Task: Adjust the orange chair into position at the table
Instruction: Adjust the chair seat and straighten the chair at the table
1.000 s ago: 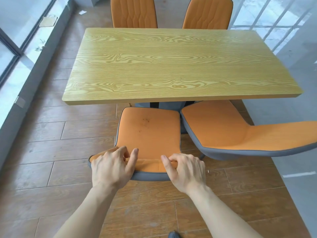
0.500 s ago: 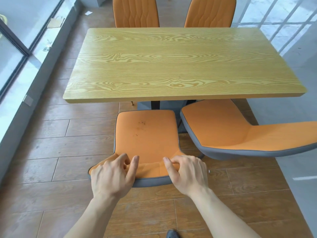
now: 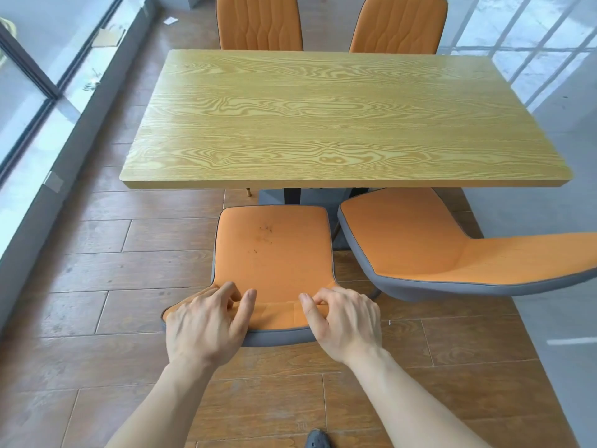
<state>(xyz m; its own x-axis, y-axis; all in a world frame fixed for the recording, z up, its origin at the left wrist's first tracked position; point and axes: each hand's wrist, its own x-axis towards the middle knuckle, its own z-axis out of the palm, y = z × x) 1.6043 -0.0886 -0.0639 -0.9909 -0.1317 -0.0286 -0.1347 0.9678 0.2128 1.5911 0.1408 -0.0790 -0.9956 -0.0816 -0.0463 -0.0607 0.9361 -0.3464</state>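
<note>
Both hands grip the backrest top of the orange chair (image 3: 273, 250), left hand (image 3: 206, 321) and right hand (image 3: 345, 320) curled over its rim for steering. Its seat sits at six o'clock from the table (image 3: 323, 124), front edge seemingly just short of the tabletop.

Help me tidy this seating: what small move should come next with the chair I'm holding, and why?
Probably push the chair straight forward a little. Both the left hand and right hand grip its backrest top, and its whole seat sits clear of the table edge, unlike the neighbour chair.
</note>
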